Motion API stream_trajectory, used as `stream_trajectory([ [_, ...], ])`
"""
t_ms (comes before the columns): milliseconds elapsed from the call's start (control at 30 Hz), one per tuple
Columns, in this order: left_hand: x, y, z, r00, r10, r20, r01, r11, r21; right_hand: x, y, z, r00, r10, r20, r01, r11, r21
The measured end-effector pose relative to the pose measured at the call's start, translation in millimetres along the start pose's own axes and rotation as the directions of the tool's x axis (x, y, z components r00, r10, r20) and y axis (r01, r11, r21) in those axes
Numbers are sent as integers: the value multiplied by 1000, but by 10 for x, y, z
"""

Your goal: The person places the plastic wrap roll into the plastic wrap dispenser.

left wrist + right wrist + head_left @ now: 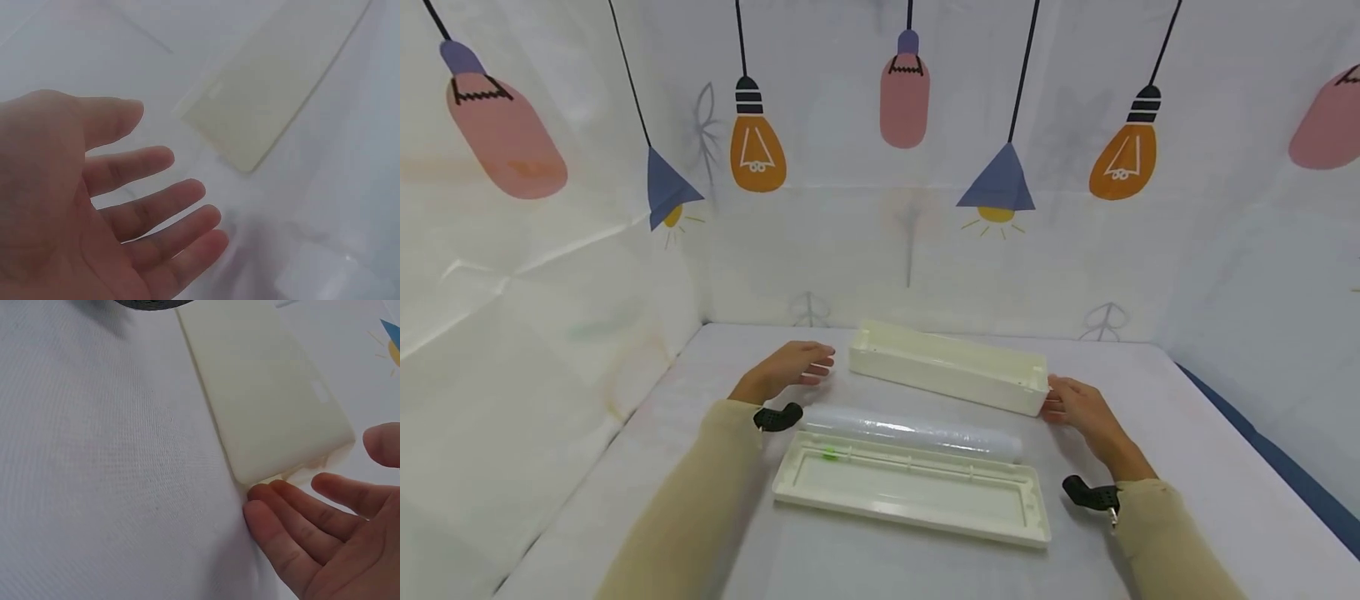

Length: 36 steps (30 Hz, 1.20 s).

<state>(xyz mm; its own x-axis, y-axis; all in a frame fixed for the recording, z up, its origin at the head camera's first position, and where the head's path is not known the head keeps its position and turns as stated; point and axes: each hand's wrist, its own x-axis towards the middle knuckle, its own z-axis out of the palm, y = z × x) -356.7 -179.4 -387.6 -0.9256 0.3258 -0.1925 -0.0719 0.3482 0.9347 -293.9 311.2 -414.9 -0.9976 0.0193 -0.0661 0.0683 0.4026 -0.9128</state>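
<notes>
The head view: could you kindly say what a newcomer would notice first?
Probably the colorful printed lamps across the back wall. Next, the open cream box on the table, between the left hand and right hand. Lower in the picture, a shiny roll lies just behind a shallow cream tray.

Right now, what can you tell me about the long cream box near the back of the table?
The box is long, rectangular and cream, with smooth, faintly glossy walls that look like plastic. It stands open side up on the white table, behind the shiny roll, its right end angled nearer. Fingers of the right grip meet that end, seemingly touching it.
</notes>
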Motion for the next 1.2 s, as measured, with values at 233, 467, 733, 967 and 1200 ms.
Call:
stream_trajectory([
  [233, 168, 10, 78, 994, -35, -99, 27, 997, -73, -10, -3, 50, 1000, 9, -23, -9, 1000, -8],
  [467, 264, 33, 194, 965, -118, -233, 59, 968, -244, -36, -34, 89, 1000, 6, -19, -6, 1000, -18],
  [733, 327, 87, 285, 969, -112, -219, 52, 964, -261, -38, -45, 86, 1000, 2, -22, -3, 999, -36],
  [967, 408, 98, 346, 973, -103, -206, 53, 971, -234, -37, -41, 98, 999, 0, -36, -2, 999, -52],
  [1200, 470, 122, 399, 976, -96, -194, 58, 980, -189, -65, -39, 103, 999, -12, -41, 11, 999, -38],
])
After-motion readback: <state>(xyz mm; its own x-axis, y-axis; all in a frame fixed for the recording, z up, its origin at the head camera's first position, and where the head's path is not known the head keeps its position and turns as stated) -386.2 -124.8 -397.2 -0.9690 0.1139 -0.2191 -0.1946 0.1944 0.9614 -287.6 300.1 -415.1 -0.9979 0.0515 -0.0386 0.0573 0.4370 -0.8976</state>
